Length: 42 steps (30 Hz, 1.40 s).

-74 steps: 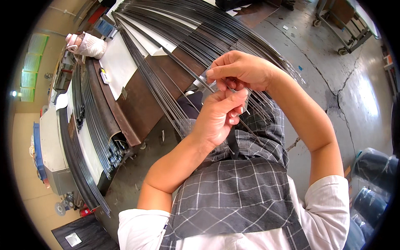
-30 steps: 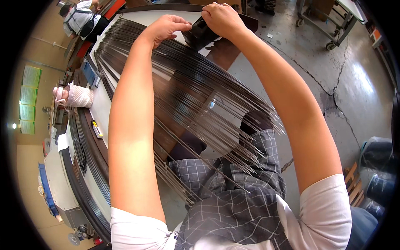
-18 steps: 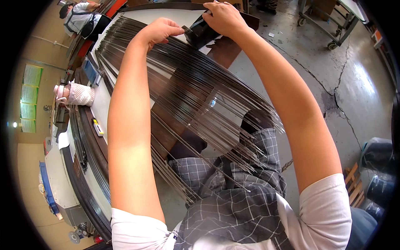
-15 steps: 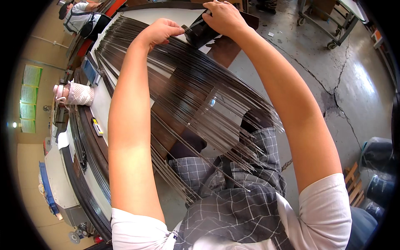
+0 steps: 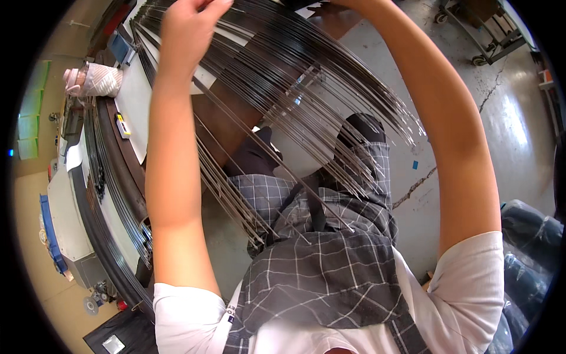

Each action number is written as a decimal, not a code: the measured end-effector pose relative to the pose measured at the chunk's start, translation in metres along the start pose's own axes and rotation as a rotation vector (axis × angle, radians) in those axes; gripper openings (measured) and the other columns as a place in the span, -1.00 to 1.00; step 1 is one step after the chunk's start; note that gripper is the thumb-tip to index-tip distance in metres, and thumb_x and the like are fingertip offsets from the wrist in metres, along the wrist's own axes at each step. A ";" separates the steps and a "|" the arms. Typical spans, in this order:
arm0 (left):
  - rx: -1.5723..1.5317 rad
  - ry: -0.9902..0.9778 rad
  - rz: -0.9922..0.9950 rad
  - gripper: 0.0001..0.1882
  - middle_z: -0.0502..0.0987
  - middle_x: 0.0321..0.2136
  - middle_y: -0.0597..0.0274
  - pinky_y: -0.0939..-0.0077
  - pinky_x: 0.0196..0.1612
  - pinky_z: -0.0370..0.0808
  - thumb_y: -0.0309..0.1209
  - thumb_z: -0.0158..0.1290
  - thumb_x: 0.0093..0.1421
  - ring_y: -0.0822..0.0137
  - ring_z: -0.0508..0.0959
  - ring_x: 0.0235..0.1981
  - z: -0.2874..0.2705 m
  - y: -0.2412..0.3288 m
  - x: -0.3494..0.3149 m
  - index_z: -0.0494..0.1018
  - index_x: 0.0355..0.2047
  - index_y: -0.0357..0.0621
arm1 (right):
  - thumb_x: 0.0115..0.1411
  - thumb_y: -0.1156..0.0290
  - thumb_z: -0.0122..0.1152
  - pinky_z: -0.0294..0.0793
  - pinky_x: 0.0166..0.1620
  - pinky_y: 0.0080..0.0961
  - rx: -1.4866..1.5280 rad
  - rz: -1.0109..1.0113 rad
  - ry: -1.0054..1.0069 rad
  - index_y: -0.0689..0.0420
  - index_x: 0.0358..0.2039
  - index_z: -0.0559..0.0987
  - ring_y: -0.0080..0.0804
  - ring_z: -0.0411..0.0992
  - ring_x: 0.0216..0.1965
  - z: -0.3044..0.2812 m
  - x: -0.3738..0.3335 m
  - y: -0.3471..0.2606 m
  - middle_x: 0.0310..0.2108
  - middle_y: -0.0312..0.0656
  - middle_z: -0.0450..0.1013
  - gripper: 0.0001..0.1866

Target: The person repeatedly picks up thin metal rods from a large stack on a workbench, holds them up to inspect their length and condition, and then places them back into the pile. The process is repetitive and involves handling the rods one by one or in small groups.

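Note:
My left hand [image 5: 191, 26] is over the far left part of a wide fan of thin dark rods [image 5: 277, 65]. Its thumb and fingers are bent together in a pinch, partly cut by the top edge; whatever they hold is not visible. Of my right arm [image 5: 436, 100] the forearm shows, reaching to the top edge, where the hand passes out of the picture. Part of a black object [image 5: 298, 5] shows there, near the right wrist. The rods' near ends stick out over my lap, and several longer ones lie lower left.
A brown board [image 5: 221, 109] lies under the rods. On the left stand a pink-lidded wrapped bottle [image 5: 103, 79], a yellow-and-black box cutter [image 5: 122, 125] and bundled dark strips [image 5: 112, 177]. A wheeled cart [image 5: 483, 35] stands far right; dark wrapped bundles [image 5: 530, 236] sit at the lower right.
The view has tilted down toward my lap. Both hands now sit higher in the picture; the right one has left it, and most of the black object beside it is out of sight.

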<state>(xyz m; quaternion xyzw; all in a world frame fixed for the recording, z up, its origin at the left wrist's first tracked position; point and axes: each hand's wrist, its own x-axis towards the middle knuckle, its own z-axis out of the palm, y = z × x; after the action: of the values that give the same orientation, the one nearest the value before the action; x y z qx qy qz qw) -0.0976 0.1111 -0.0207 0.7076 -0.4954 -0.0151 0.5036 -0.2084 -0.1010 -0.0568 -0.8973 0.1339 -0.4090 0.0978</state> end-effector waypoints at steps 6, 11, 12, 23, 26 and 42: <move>-0.430 0.102 -0.197 -0.84 0.51 -0.22 0.06 0.49 -0.04 0.37 -0.49 -0.02 0.17 0.35 0.47 -0.14 -0.059 0.052 -0.125 0.44 -0.28 -0.32 | 0.08 0.36 0.13 0.46 -0.45 -0.54 0.613 0.120 -0.876 0.21 -0.36 0.56 -0.51 0.45 -0.57 -0.064 -0.074 -0.123 -0.54 -0.19 0.48 -0.81; -0.647 0.184 -0.326 -0.83 0.51 -0.25 0.06 0.55 -0.08 0.39 -0.47 0.03 0.14 0.36 0.48 -0.19 -0.039 0.048 -0.180 0.44 -0.29 -0.32 | 0.02 0.41 0.15 0.46 -0.44 -0.49 0.485 0.089 -1.036 0.26 -0.42 0.54 -0.39 0.48 -0.55 -0.043 -0.091 -0.151 -0.53 -0.12 0.49 -0.83; -0.659 0.192 -0.344 -0.84 0.51 -0.25 0.06 0.55 -0.08 0.39 -0.47 0.03 0.14 0.36 0.48 -0.19 -0.037 0.049 -0.189 0.43 -0.30 -0.32 | 0.01 0.42 0.15 0.46 -0.42 -0.47 0.419 0.049 -1.017 0.26 -0.44 0.54 -0.35 0.48 -0.53 -0.039 -0.091 -0.157 -0.53 -0.11 0.49 -0.84; -0.769 0.088 -0.508 -0.88 0.52 -0.36 0.16 0.63 -0.30 0.47 -0.44 0.06 0.12 0.46 0.50 -0.34 -0.012 0.063 -0.226 0.43 -0.38 -0.25 | -0.14 0.45 0.14 0.42 -0.42 -0.52 0.534 0.182 -0.987 0.22 -0.41 0.52 -0.41 0.45 -0.46 -0.025 -0.096 -0.158 -0.53 -0.18 0.46 -0.79; -0.899 -0.045 -0.676 -0.87 0.52 -0.37 0.19 0.64 -0.42 0.51 -0.42 0.05 0.13 0.43 0.52 -0.35 -0.006 0.066 -0.222 0.42 -0.38 -0.23 | -0.12 0.45 0.11 0.36 -0.48 -0.64 0.798 0.409 -1.148 0.23 -0.37 0.50 -0.56 0.40 -0.51 -0.038 -0.094 -0.155 -0.56 -0.25 0.43 -0.76; -0.965 -0.253 -0.795 -0.85 0.48 -0.41 0.18 0.64 -0.54 0.55 -0.41 -0.01 0.18 0.42 0.54 -0.40 0.007 0.063 -0.217 0.38 -0.34 -0.27 | 0.05 0.22 0.24 0.24 -0.57 -0.79 1.230 0.668 -1.241 0.13 -0.47 0.54 -0.70 0.33 -0.56 -0.040 -0.115 -0.150 -0.59 -0.39 0.37 -0.77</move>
<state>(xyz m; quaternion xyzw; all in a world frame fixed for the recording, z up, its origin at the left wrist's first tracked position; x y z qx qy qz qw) -0.2549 0.2622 -0.0819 0.5236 -0.1881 -0.5057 0.6593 -0.2870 0.0751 -0.0695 -0.6607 0.0689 0.1936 0.7220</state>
